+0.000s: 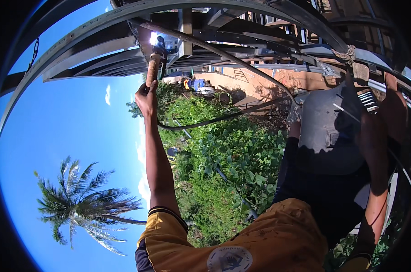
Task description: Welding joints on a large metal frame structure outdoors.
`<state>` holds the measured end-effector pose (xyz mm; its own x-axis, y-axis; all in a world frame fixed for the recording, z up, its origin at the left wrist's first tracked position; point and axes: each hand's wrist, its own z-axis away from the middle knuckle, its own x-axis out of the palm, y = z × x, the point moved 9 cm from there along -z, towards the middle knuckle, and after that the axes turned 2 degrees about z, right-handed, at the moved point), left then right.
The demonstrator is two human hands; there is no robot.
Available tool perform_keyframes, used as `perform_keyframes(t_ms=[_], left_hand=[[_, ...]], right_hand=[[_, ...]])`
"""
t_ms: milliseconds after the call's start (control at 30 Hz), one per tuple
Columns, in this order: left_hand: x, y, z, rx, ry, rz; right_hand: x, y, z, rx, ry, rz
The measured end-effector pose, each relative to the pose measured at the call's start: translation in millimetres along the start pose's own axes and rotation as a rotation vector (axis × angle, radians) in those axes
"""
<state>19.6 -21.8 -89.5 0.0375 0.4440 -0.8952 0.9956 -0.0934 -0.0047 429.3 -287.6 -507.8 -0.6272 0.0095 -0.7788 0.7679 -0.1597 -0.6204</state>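
My left hand (146, 97), at the end of a raised, stretched arm, is wrapped round the brown handle of a welding electrode holder (153, 68). At its tip a white-blue welding arc (153, 39) glares against a dark steel beam. The glare hides the joint itself. A black cable (205, 122) runs in a loop beside this hand. Far to the right, in deep shadow, my right hand (373, 136) is closed round a thin pale rod (347, 112) showing on both sides of it. Beside that hand a dark grey shield-like panel (325, 127) rests over my legs.
Curved steel beams (96, 27) arch across the top. A second thick cable (232, 59) crosses under them. Green bushes (232, 163) fill the middle, a palm tree (76, 206) stands lower left, and a person in blue (196, 85) is on the brown ground beyond. The view is tilted sideways.
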Motion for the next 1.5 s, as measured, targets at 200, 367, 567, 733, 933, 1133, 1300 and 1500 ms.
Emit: perform_keyframes(t_ms=[200, 367, 567, 733, 933, 1133, 1300, 1500], left_hand=[[5, 28, 5, 0.162, 0.002, 0.126], [2, 17, -1, 0.073, -0.033, 0.039], [-7, 7, -4, -0.065, -0.039, -0.093], [-9, 5, -2, -0.067, -0.025, -0.079], [-8, 1, -5, -0.049, -0.001, -0.1], [-10, 4, -4, 0.039, 0.034, -0.062], [-6, 0, -2, -0.053, -0.001, -0.08], [-7, 0, -1, -0.034, 0.004, -0.078]], right_hand=[[11, 6, 0, 0.033, -0.09, 0.002], [18, 8, 4, -0.033, -0.052, 0.025], [15, 8, 2, 0.014, -0.086, 0.002], [-4, -6, 2, -0.043, 0.001, 0.006], [1, -3, 1, -0.018, -0.055, 0.014], [1, -2, -1, -0.002, -0.039, -0.013], [-6, -4, 4, -0.06, 0.03, -0.057], [-4, -4, 2, -0.056, 0.075, -0.036]])
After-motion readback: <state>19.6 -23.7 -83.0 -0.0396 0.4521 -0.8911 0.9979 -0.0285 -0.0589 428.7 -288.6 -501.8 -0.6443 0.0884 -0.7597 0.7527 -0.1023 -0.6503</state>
